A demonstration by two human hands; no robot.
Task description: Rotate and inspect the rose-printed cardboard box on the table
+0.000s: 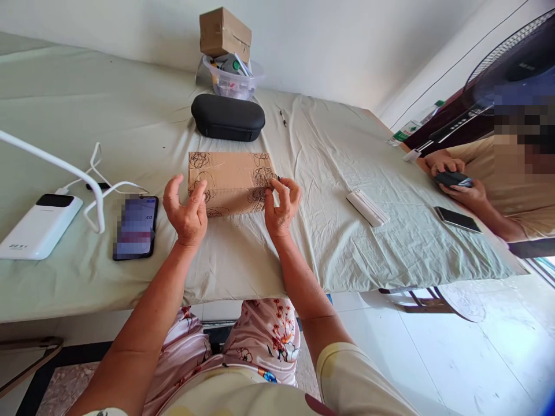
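A flat cardboard box (229, 179) with black scribbles at its corners lies on the cloth-covered table (303, 231) in front of me. My left hand (187, 211) hovers just before the box's near left corner, fingers curled apart, holding nothing. My right hand (281, 202) is at the box's right end, thumb and fingers pinched together; a small dark tip shows above them, too small to name.
A phone (135, 227), a white power bank (41, 225) with cables and a white lamp arm (56, 167) lie left. A black case (228, 117), a plastic tub (232, 81) and a small box (224, 32) sit behind. Another person's hands (455, 179) hold a device at right, near a phone (457, 219) and a white bar (367, 208).
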